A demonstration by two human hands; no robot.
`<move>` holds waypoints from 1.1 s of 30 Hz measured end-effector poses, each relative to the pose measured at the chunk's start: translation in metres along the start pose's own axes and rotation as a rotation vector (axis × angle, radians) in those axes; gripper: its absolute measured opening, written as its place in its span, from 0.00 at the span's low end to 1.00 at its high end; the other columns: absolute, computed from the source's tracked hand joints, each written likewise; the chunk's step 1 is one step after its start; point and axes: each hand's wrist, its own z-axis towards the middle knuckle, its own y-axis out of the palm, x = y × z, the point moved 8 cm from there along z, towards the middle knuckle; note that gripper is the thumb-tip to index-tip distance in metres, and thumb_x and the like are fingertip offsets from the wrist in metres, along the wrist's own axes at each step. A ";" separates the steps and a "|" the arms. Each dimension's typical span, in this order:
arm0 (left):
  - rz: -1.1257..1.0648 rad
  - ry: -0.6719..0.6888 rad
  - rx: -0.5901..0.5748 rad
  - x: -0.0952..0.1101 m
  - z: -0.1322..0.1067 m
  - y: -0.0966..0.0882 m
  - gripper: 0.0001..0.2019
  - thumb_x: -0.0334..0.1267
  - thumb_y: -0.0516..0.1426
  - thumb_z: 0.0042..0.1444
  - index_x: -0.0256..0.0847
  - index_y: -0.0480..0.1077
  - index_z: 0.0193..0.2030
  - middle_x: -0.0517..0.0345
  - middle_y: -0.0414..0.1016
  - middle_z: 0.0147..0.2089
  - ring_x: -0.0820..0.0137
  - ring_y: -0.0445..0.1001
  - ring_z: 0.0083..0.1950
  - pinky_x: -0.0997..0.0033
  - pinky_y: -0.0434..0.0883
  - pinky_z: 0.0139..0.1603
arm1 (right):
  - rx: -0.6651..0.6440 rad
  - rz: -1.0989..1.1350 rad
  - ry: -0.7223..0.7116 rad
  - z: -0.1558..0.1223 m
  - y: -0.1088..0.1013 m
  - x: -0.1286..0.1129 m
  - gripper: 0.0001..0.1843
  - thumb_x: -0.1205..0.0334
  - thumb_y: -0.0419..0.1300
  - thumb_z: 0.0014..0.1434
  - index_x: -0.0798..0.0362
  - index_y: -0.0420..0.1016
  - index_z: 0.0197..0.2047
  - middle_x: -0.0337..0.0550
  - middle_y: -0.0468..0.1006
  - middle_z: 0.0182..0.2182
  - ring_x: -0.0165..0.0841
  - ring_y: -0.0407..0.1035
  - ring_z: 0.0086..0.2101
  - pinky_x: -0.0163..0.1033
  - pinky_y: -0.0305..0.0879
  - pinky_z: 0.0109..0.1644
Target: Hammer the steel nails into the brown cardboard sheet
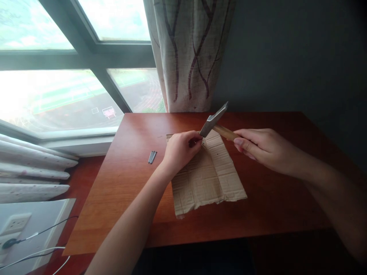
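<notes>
My right hand point(255, 147) is wrapped round the wooden handle of a hammer point(213, 119). The hammer's metal head tilts up to the right, and its lower end is right at the fingertips of my left hand point(185, 147). That hand is closed in a pinch above the far part of a cardboard piece point(206, 179), holding what looks like a nail, mostly hidden by the fingers and hammer head. Creased and torn along its near edge, the cardboard lies flat on the table. Left of my left hand, several nails point(152, 157) lie side by side on the wood.
The reddish-brown wooden table point(123, 183) stands against a dark wall point(275, 57). A window point(94, 57) and a patterned curtain point(195, 53) are at the back left. Sockets point(14, 225) with plugged-in cables point(43, 231) are low at the left.
</notes>
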 end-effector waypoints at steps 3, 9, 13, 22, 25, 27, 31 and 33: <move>0.009 0.003 -0.008 0.001 0.001 0.000 0.06 0.33 0.58 0.57 0.41 0.79 0.37 0.59 0.81 0.32 0.70 0.76 0.32 0.73 0.67 0.34 | 0.005 0.002 0.009 0.000 0.001 0.002 0.20 0.49 0.49 0.72 0.50 0.64 0.31 0.37 0.70 0.25 0.30 0.63 0.25 0.38 0.57 0.32; 0.014 0.011 -0.007 0.002 0.001 0.001 0.06 0.33 0.59 0.57 0.42 0.79 0.38 0.58 0.82 0.35 0.70 0.77 0.33 0.73 0.68 0.35 | -0.007 0.000 0.009 -0.001 0.001 0.000 0.19 0.50 0.50 0.72 0.50 0.66 0.31 0.37 0.70 0.25 0.30 0.64 0.26 0.38 0.57 0.32; 0.017 0.005 -0.016 0.003 0.000 0.000 0.07 0.32 0.58 0.57 0.41 0.78 0.37 0.58 0.82 0.34 0.70 0.76 0.32 0.73 0.68 0.34 | 0.012 0.006 0.016 -0.002 0.001 0.001 0.20 0.50 0.49 0.72 0.50 0.63 0.29 0.37 0.69 0.24 0.29 0.63 0.25 0.38 0.57 0.32; 0.015 0.026 -0.016 0.003 0.000 0.002 0.05 0.29 0.59 0.55 0.41 0.77 0.36 0.59 0.80 0.33 0.71 0.74 0.32 0.73 0.67 0.34 | 0.010 0.016 0.026 -0.002 0.004 0.004 0.19 0.51 0.50 0.71 0.50 0.63 0.29 0.36 0.69 0.24 0.29 0.63 0.25 0.38 0.56 0.32; 0.035 0.040 -0.015 0.003 0.000 0.002 0.05 0.29 0.59 0.55 0.40 0.77 0.35 0.58 0.78 0.35 0.71 0.74 0.32 0.73 0.67 0.33 | 0.021 0.007 0.027 -0.003 0.004 0.005 0.19 0.53 0.50 0.71 0.49 0.62 0.28 0.36 0.69 0.24 0.29 0.62 0.25 0.38 0.56 0.32; 0.053 0.049 -0.019 0.004 0.000 0.003 0.04 0.30 0.59 0.56 0.40 0.76 0.36 0.57 0.78 0.37 0.71 0.74 0.33 0.72 0.67 0.33 | 0.020 0.006 0.025 -0.003 0.004 0.006 0.19 0.53 0.50 0.71 0.49 0.62 0.28 0.36 0.69 0.24 0.29 0.62 0.25 0.38 0.56 0.32; 0.109 0.057 -0.045 0.004 0.002 0.004 0.04 0.30 0.59 0.57 0.40 0.76 0.37 0.56 0.77 0.38 0.70 0.74 0.35 0.70 0.68 0.35 | 0.016 0.010 0.031 -0.002 0.004 0.005 0.19 0.51 0.50 0.71 0.49 0.63 0.28 0.36 0.68 0.24 0.30 0.62 0.25 0.38 0.56 0.32; 0.156 0.080 -0.067 0.006 0.001 0.003 0.04 0.31 0.59 0.59 0.41 0.76 0.37 0.55 0.77 0.40 0.68 0.75 0.36 0.69 0.69 0.37 | 0.012 0.014 0.034 -0.002 0.004 0.005 0.19 0.51 0.50 0.71 0.49 0.63 0.29 0.36 0.68 0.24 0.30 0.62 0.25 0.38 0.56 0.32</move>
